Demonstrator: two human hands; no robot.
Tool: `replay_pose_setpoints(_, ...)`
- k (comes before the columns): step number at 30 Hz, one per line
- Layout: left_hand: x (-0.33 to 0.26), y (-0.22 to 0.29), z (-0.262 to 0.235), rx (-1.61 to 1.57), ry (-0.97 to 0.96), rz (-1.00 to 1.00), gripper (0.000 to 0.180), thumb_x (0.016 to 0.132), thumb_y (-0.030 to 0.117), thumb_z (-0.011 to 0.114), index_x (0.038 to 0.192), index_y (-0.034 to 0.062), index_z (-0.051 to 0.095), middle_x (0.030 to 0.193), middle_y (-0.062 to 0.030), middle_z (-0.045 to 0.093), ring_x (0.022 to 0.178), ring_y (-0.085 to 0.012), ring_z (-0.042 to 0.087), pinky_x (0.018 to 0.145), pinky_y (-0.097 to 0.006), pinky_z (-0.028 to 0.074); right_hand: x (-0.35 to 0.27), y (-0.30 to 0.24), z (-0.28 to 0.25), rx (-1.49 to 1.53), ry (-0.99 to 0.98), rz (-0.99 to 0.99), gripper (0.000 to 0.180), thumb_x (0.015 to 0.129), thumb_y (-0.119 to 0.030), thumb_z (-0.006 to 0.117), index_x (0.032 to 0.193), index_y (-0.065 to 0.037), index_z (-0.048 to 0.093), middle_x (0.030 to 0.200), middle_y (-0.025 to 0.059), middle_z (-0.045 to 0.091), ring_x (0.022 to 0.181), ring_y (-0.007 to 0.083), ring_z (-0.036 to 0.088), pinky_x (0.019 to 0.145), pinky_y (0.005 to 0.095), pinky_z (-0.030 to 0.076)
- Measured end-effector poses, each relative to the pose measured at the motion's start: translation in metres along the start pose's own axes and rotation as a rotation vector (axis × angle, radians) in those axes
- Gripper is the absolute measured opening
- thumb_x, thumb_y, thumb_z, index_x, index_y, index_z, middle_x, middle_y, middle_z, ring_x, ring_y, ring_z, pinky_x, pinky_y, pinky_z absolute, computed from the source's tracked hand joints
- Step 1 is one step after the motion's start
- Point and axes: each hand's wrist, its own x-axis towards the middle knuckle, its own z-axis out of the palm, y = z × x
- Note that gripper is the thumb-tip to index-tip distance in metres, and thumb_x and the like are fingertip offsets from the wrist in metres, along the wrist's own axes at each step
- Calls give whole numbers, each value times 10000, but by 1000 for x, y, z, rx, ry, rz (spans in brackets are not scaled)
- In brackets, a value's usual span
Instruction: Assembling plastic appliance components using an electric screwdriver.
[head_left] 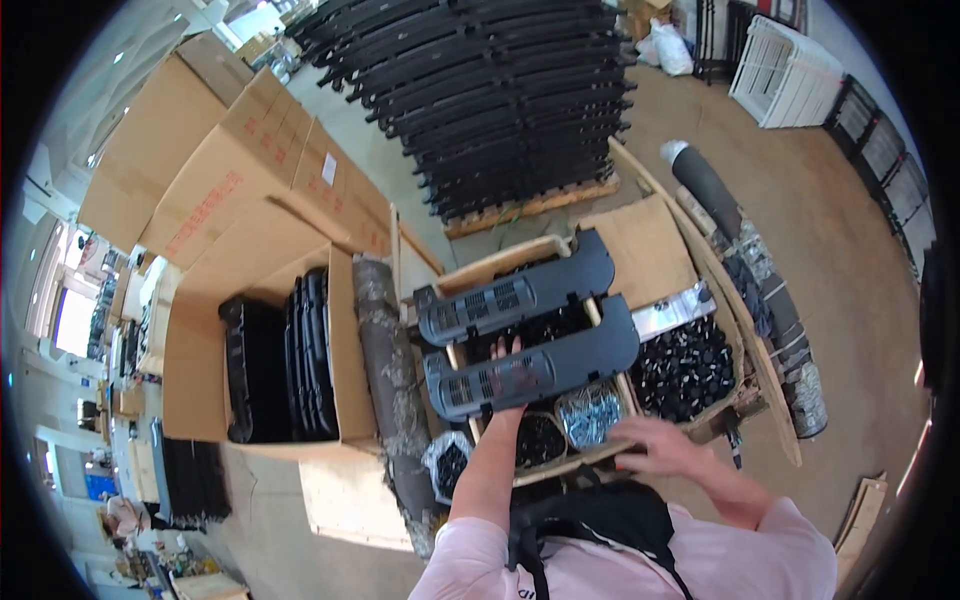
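Two dark grey plastic panels with slotted grilles lie across a wooden-framed bench; these are the far panel (pixel 515 297) and the near panel (pixel 590 352). My left hand (pixel 506 347) reaches beneath the near panel, its outstretched fingers showing past the far edge. The panel covers most of the palm. Close to the bench's front edge, my right hand (pixel 660 446) hovers beside a bin of silvery-blue screws (pixel 592 415). Its fingers look loosely bent and apart, with a small orange-red spot by the fingertips that I cannot make out.
Small black parts (pixel 685 370) fill a bin on the right, near a shiny metal strip (pixel 672 311). Left of the bench stand a wrapped roll (pixel 378 340) and an open cardboard box (pixel 200 375) holding black panels. Stacked black parts (pixel 510 110) rise on a pallet behind.
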Motion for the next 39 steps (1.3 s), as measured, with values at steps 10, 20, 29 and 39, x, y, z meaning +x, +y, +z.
replay_pose_setpoints(10, 16, 35, -15, -28, -36, 22, 391, 970, 358, 599, 1274, 123, 674, 1336, -208, 647, 1235, -440, 614, 1040, -559, 506, -9, -12, 15, -12, -216, 191, 497, 949, -369, 722, 1330, -53, 677, 1332, 137, 675, 1199, 345, 664, 1027, 415, 540)
replay_pose_setpoints(20, -9, 23, -2, -373, -209, -257, 369, 1019, 347, 552, 1277, 111, 671, 1303, -183, 663, 1222, -394, 627, 1018, -547, 515, 26, -8, 28, -88, -252, 98, 471, 969, -387, 691, 1323, -77, 690, 1271, 126, 703, 1110, 327, 704, 950, 401, 577)
replay_pose_setpoints(29, -58, -5, 108, -680, -26, -435, 355, 1083, 343, 461, 1290, 138, 665, 1335, -109, 670, 1220, -303, 629, 1047, -510, 507, 28, -21, 38, -77, -299, 70, 457, 975, -372, 684, 1328, -83, 687, 1214, 144, 711, 1035, 336, 708, 903, 426, 570)
replay_pose_setpoints(39, -51, -11, 46, -118, -384, -147, 548, 1069, 311, 434, 1583, 123, 461, 1650, -187, 402, 1540, -399, 342, 1276, -571, 248, 15, -16, 46, -71, -354, 63, 459, 981, -377, 660, 1339, -91, 683, 1117, 165, 712, 1033, 348, 698, 902, 429, 561)
